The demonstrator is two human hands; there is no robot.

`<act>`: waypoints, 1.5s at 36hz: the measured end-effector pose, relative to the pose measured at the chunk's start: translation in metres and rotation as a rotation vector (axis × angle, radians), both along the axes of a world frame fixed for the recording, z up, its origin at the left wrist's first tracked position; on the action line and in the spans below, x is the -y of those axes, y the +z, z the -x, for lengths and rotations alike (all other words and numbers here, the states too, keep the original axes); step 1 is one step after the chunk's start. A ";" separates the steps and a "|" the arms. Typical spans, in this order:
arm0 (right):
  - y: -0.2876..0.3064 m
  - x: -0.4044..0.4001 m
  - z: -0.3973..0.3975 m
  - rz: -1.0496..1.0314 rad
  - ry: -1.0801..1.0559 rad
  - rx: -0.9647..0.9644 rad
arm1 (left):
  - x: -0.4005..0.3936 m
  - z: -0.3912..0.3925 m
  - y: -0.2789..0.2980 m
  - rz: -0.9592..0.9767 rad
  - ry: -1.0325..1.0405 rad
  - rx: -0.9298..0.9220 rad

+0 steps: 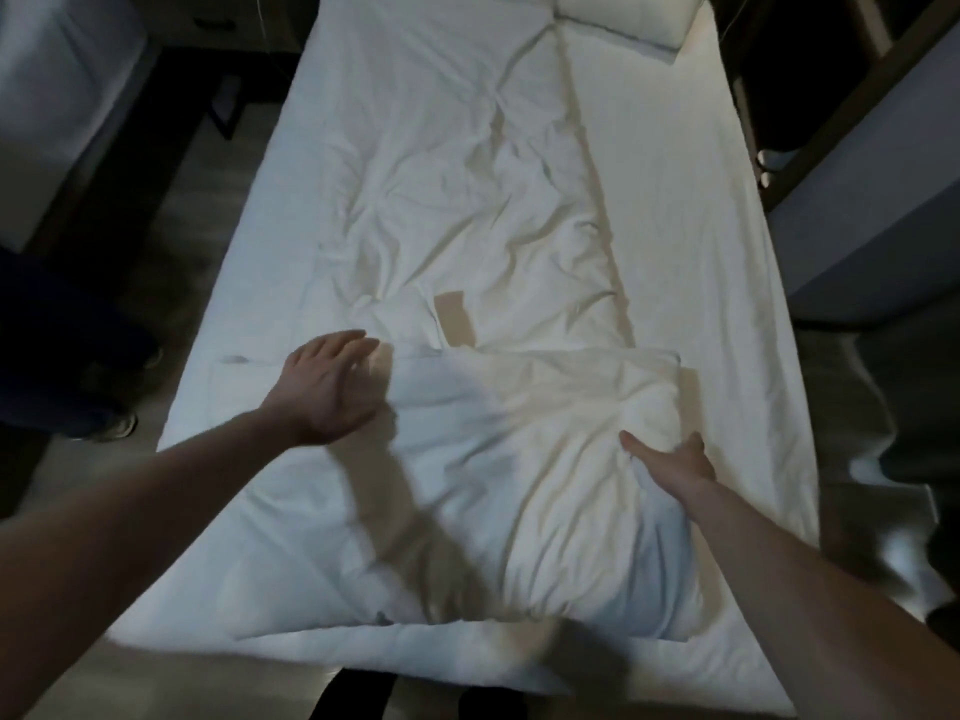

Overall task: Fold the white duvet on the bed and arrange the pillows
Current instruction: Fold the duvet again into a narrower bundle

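The white duvet (467,200) lies wrinkled along the middle of the bed, over the white sheet (701,252). A plump white pillow (519,485) rests at the near end of the bed, on top of the bedding. My right hand (670,465) grips the pillow's right side, thumb on top and fingers sunk into its edge. My left hand (332,387) is open with fingers spread, at the pillow's far left corner and slightly blurred. A second white pillow (623,18) sits at the head of the bed, far right.
A tan rectangular patch (457,322) shows on the duvet just beyond the near pillow. Another person's shoes (119,423) stand on the floor left of the bed. A second bed (57,96) is at far left; dark furniture (857,174) runs along the right.
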State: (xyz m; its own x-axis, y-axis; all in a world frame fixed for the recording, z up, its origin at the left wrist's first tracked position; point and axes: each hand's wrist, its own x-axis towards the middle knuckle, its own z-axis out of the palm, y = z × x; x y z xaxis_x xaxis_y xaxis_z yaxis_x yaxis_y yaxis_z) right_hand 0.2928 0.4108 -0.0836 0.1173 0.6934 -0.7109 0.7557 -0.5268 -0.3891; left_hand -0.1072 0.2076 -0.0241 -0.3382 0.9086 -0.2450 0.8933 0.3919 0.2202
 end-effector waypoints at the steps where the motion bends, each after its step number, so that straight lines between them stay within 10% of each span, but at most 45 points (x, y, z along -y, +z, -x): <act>1: -0.003 -0.001 -0.001 -0.020 -0.014 -0.014 | -0.012 0.008 0.000 0.084 0.005 -0.009; 5: -0.001 0.000 -0.001 -0.100 -0.126 -0.213 | -0.050 0.018 0.011 0.475 -0.073 0.082; 9: 0.016 0.004 0.003 -0.174 -0.105 -0.282 | -0.042 0.014 0.038 0.098 -0.318 0.344; 13: 0.040 0.003 0.029 -0.426 0.157 -0.012 | -0.038 0.005 0.068 -0.058 -0.532 0.268; 16: 0.067 0.015 0.090 -0.640 0.507 -0.316 | -0.031 -0.013 0.077 -0.218 -0.661 0.234; 19: 0.096 0.048 0.152 -0.435 0.961 -0.360 | -0.016 -0.037 0.080 -0.261 -0.728 0.233; 27: 0.103 0.078 0.170 -0.343 0.893 -0.284 | -0.015 0.036 0.072 0.157 -0.097 0.633; 33: 0.096 0.070 0.180 -0.459 0.933 -0.341 | -0.082 0.087 0.008 0.213 0.188 0.404; 37: 0.095 0.064 0.182 -0.520 0.942 -0.315 | -0.097 0.075 -0.024 0.392 0.099 0.339; 44: 0.097 0.055 0.181 -0.587 0.870 -0.310 | -0.067 0.083 0.025 0.133 -0.199 0.149; 54: 0.111 0.057 0.233 -0.636 0.927 -0.262 | 0.022 0.107 0.009 0.760 0.173 0.228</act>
